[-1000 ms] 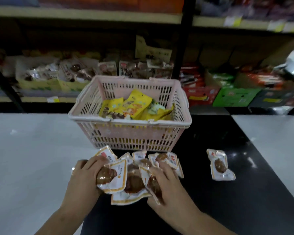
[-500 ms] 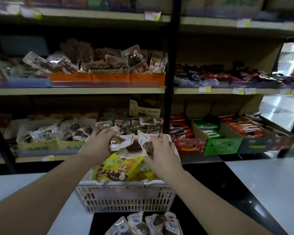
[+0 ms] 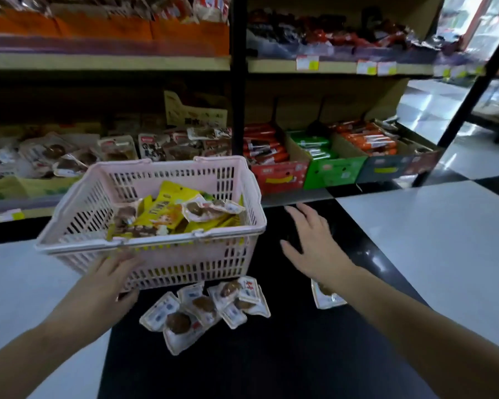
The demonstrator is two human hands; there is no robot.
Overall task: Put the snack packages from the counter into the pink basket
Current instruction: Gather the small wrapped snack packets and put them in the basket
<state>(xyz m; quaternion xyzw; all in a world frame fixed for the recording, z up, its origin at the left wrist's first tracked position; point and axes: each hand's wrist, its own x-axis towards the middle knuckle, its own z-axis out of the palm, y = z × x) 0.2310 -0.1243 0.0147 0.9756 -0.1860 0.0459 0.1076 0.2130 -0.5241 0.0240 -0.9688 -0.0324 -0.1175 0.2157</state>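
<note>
The pink basket [image 3: 185, 254] stands on the counter, left of centre. Inside lie yellow snack bags [image 3: 167, 208] and clear packets with brown snacks [image 3: 211, 208]. A pile of several clear packets [image 3: 205, 309] lies on the black strip just in front of the basket. One more packet [image 3: 326, 298] lies to the right, partly under my right forearm. My left hand [image 3: 110, 277] rests against the basket's near wall, holding nothing. My right hand [image 3: 311, 240] hovers open to the right of the basket, fingers spread.
Behind the counter stand shelves with snack packets and red [image 3: 277, 174], green [image 3: 332, 168] and dark boxes. The counter is white [image 3: 429, 240] with a black strip [image 3: 271, 355] down the middle. A black shelf post [image 3: 238, 96] rises behind the basket.
Both hands carried packets from the counter pile up over the basket, let them go inside, and have drawn back down empty. The camera has tilted down again.
</note>
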